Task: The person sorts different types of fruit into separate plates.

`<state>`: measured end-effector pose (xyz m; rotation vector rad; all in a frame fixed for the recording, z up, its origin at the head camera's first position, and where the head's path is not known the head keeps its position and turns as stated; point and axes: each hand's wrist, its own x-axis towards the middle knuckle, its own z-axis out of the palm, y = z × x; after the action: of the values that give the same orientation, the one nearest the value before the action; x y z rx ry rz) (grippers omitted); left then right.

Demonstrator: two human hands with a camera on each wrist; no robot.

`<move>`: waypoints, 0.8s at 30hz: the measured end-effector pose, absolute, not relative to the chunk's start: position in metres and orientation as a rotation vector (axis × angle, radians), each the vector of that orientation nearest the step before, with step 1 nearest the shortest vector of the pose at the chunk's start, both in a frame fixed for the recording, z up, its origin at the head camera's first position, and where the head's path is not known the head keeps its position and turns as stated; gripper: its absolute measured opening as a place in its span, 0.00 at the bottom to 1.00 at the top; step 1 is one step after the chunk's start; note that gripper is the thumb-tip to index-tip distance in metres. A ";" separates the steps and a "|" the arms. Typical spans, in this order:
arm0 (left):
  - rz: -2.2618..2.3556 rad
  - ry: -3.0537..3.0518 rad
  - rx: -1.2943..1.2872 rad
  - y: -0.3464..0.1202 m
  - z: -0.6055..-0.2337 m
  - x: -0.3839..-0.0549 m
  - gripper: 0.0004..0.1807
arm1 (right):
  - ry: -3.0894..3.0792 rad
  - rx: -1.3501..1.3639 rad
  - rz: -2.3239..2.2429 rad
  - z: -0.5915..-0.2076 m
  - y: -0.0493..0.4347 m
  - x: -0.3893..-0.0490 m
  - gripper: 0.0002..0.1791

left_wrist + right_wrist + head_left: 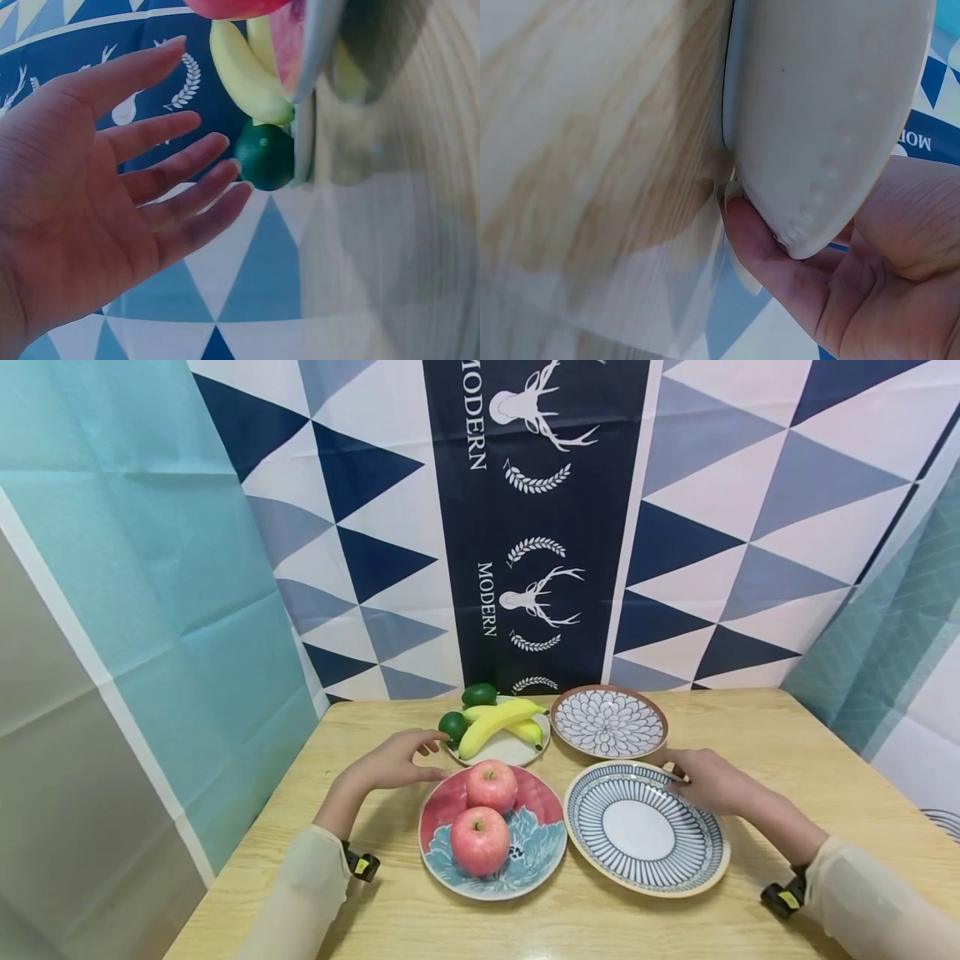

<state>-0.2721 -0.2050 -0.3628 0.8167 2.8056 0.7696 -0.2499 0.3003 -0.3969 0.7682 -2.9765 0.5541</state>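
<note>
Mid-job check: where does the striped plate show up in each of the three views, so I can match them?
Head: lower right of centre, beside the red plate; the striped plate has the right hand at its rim.
Left wrist: I can't make it out.
Right wrist: upper right, pale underside showing, rim held.
Shared landmark: the triangle-print cloth.

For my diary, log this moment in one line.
right hand: grips striped plate's rim | left hand: empty, near red floral plate with two apples | white plate: two bananas, green fruits
</note>
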 end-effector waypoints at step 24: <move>0.756 2.970 0.913 -0.162 -0.324 -0.310 0.40 | -2.990 0.715 0.581 -0.400 0.300 -0.248 0.18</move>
<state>-0.3097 -0.1621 -0.3239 0.9127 2.9697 0.7564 -0.2476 0.3002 -0.4000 0.7151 -2.9898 0.5814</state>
